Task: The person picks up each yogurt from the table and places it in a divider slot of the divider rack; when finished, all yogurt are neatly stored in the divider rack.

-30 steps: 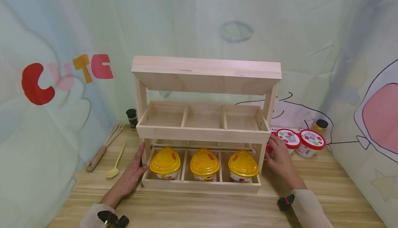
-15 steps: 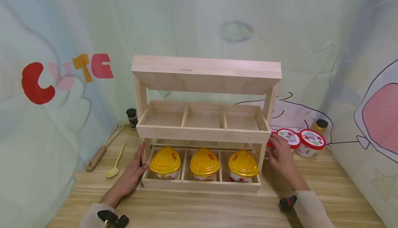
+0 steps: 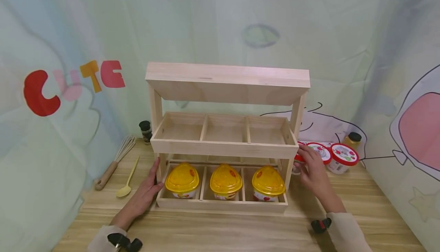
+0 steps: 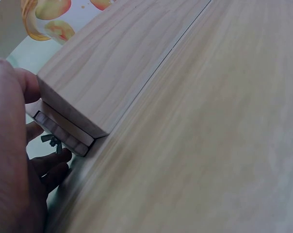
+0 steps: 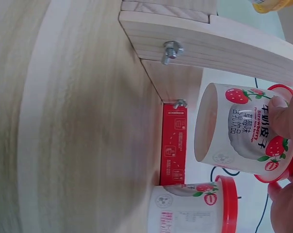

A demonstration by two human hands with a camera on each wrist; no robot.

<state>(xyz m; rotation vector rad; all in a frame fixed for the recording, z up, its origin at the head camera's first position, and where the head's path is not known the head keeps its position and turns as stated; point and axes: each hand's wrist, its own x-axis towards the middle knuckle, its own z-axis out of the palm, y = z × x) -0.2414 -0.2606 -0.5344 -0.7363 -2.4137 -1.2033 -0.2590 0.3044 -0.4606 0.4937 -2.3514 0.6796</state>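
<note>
A two-tier wooden rack with divided trays stands in the middle of the head view. Its lower tray bears three small tubs, among them a middle tub, with yellow lids. At the rack's lower left, my left hand holds the frame; the left wrist view has the thumb on the tray corner and fingers beside the side piece. On the right side, my right hand grips a white strawberry cup with a red lid. That cup is off the tabletop, its base facing the table. The rack partly hides it in the head view.
More red-lidded cups, one a front cup, stand right of the rack before a yellowish jar. Left lie a whisk and a yellow spoon, near a black-capped bottle. Wing nuts stick out from the rack's side.
My right hand has shifted slightly right, and more of the cup it holds shows beside the rack. The left hand and the rack have stayed in place.
</note>
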